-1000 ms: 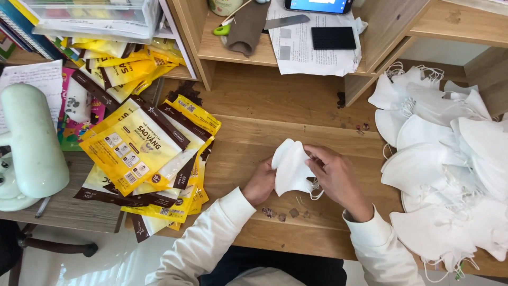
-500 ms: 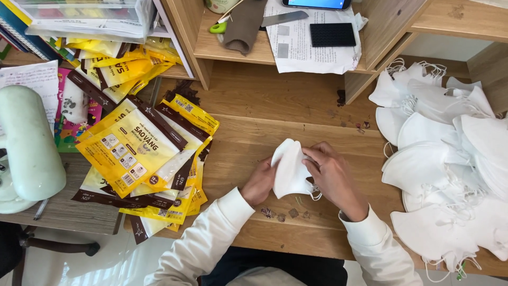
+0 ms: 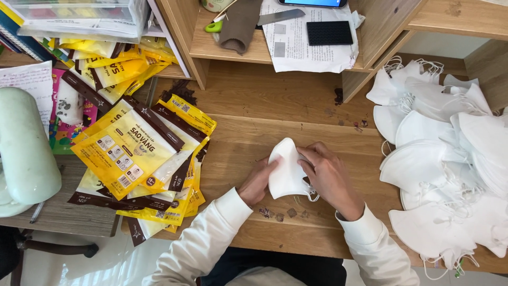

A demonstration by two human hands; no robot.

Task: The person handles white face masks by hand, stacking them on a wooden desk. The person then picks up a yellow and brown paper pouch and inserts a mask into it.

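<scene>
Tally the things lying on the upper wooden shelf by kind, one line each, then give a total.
Scissors with green handle: 1
Grey-brown cloth: 1
Printed paper sheet: 1
Black rectangular pad: 1
Phone: 1
Cup, partly cut off: 1
Total: 6

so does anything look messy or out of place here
Mostly untidy heaps: yellow pouches slump off the desk's left edge, white masks sprawl at right. Dark specks dot the desk near the folded mask.
</scene>
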